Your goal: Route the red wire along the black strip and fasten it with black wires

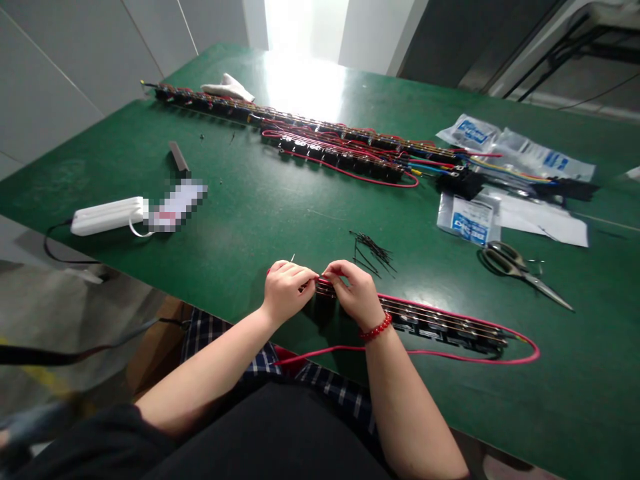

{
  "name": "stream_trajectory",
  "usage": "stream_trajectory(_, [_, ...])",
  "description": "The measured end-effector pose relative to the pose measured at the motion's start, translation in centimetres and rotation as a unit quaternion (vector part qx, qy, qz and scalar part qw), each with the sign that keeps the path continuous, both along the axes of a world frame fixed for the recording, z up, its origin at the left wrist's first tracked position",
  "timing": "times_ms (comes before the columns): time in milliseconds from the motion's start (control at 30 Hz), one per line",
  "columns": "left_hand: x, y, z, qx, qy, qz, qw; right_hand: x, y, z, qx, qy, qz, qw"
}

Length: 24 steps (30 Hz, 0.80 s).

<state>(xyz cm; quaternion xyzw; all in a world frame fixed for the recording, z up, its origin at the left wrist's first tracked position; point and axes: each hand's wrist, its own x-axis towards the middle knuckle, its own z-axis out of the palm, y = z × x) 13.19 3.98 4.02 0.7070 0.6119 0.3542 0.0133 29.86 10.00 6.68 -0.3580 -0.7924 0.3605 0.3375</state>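
A long black strip assembly (435,323) with thin metal rods along its top lies at the table's near edge. A red wire (530,343) follows its upper side, loops around the right end and runs back along the front toward my lap. My left hand (287,290) is closed in a pinch at the strip's left end; a thin pale tip stands up behind its knuckles. Close beside it, my right hand (356,293) pinches with thumb and forefinger at the red wire's upper run. Whatever lies between the fingertips is too small to make out. Black cable ties (375,252) lie scattered just beyond my hands.
Scissors (520,270) lie at the right, near plastic packets (470,217) and white paper (545,220). More wired strips (345,157) stretch across the green table (240,213). A white power strip (107,215), a partly blurred object (183,203) and a white glove (227,88) are leftward.
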Motion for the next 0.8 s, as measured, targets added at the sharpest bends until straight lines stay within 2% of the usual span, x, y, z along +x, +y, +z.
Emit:
stream_trajectory(367, [0.0,-0.3,0.1,-0.017,-0.003,-0.004,1.0,-0.1,0.4,0.0,-0.046,0.008,0.003,0.999])
stream_trajectory(533, [0.0,-0.6,0.4,-0.028,-0.005,-0.006,1.0,-0.2,0.7,-0.2,-0.085,0.016,-0.017,0.996])
stream_trajectory(800, [-0.1,-0.6,0.6,-0.031,0.013,-0.02,0.999,-0.5,1.0,-0.7,-0.061,0.007,-0.055,0.997])
